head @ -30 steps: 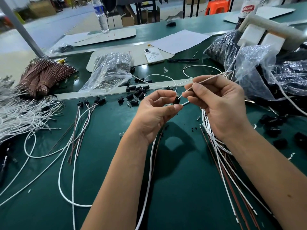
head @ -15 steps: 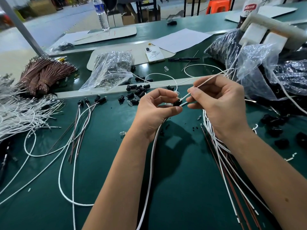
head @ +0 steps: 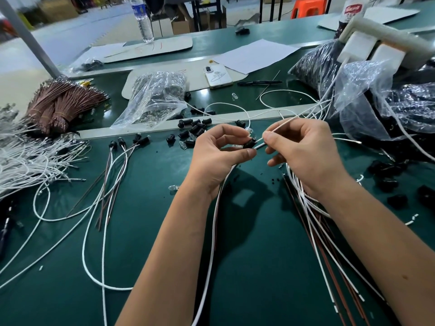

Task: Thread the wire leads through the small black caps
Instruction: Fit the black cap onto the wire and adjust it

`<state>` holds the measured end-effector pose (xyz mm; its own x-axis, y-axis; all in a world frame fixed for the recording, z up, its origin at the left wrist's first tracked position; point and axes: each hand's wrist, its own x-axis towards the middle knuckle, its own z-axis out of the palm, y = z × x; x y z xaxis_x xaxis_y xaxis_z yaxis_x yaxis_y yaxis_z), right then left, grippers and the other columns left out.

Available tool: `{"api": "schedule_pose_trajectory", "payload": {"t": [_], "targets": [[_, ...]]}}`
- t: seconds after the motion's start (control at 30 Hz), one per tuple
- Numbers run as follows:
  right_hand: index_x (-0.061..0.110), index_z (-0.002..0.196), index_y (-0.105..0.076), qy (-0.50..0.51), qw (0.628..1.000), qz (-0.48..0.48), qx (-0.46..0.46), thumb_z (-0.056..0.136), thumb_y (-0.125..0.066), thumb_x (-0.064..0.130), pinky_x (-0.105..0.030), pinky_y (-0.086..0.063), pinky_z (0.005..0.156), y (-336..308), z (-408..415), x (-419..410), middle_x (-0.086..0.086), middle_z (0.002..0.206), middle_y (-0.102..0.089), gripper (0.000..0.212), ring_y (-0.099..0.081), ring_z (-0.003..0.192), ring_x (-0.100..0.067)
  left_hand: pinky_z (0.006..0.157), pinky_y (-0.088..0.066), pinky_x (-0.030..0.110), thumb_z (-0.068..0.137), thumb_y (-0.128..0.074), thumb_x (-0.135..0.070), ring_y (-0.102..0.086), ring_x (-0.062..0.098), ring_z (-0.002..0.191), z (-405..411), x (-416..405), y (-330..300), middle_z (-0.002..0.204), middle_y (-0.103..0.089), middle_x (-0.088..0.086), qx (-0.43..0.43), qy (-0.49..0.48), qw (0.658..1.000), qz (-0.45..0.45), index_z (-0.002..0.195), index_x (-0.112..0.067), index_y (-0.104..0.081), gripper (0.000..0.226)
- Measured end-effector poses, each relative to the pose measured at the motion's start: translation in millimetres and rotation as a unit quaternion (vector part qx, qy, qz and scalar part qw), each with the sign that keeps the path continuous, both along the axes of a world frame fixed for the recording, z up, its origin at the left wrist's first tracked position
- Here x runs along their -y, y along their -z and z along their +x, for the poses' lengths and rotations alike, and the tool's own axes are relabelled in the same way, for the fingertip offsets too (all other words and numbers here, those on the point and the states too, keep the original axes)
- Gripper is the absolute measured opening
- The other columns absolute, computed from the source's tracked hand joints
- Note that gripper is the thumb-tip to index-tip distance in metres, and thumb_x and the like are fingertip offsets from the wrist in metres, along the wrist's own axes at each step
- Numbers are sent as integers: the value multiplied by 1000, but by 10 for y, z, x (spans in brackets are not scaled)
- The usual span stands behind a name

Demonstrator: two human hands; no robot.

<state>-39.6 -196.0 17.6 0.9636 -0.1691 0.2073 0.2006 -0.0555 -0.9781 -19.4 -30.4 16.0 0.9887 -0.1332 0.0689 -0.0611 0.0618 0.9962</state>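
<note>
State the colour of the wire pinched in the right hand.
White: the wire in the right hand, seen in the head view.

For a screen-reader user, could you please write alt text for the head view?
The left hand pinches a black cap while the right hand pinches a white lead whose end is at the cap, above a green table. Loose caps, white and brown wires and plastic bags lie around.

White phone face-down beside paper sheet; black pen near; water bottle upright on far bench.
</note>
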Motion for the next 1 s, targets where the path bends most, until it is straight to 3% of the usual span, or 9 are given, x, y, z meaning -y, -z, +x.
{"api": "schedule_pose_trajectory", "payload": {"t": [0.2, 0.43, 0.6, 0.7, 0.83, 1.0], "targets": [[11, 77, -72, 14, 1000, -19, 9, 91, -76, 5, -29, -56, 49, 18, 2, -17, 0, 66, -66, 16, -62, 59, -15, 69, -54, 22, 68, -81, 18, -65, 8, 66, 4, 16, 15, 75, -72, -7, 24, -7, 1000, 8, 85, -12, -68, 37], [12, 76, -71, 58, 998, -14, 20, 91, -76, 9, -31, -57, 49, 29, 16, -9, 3, 62, -63, 15, -60, 53, -12, 75, -57, 25, 69, -82, 15, -69, 9, 73, 1, 57, 36, 79, -74, -3, 48, -15, 999, -13, 86, -13, -67, 35], [10, 74, -70, 27, 999, 4, -23, 92, -74, 6, -30, -55, 48, 51, 13, -60, -2, 64, -62, 19, -57, 51, -12, 74, -57, 26, 68, -84, 11, -70, 11, 74, 1, 86, 57, 80, -74, -3, 92, -37, 995, 20, 85, -13, -68, 34], [8, 76, -71, 9, 996, 67, -57, 91, -77, 6, -23, -52, 47, 32, 11, -46, -6, 67, -62, 16, -55, 53, -11, 75, -57, 29, 67, -83, 13, -70, 14, 75, 1, 98, 70, 79, -72, -2, 89, -32, 995, 14, 84, -13, -68, 34], [9, 75, -74, -27, 995, 68, -73, 88, -79, 7, -21, -49, 46, 8, 8, -3, -7, 67, -64, 14, -55, 53, -10, 77, -59, 33, 67, -82, 15, -69, 16, 73, 13, 80, 79, 78, -71, 1, 78, -26, 996, 17, 84, -13, -68, 36], [3, 83, -75, 2, 998, 58, -21, 98, -71, 17, -24, -51, 47, 3, 27, 19, -6, 68, -67, 21, -57, 55, -14, 73, -56, 28, 67, -83, 15, -68, 12, 72, 11, 73, 75, 76, -71, -2, 59, -13, 998, 1, 84, -13, -69, 35]]}}
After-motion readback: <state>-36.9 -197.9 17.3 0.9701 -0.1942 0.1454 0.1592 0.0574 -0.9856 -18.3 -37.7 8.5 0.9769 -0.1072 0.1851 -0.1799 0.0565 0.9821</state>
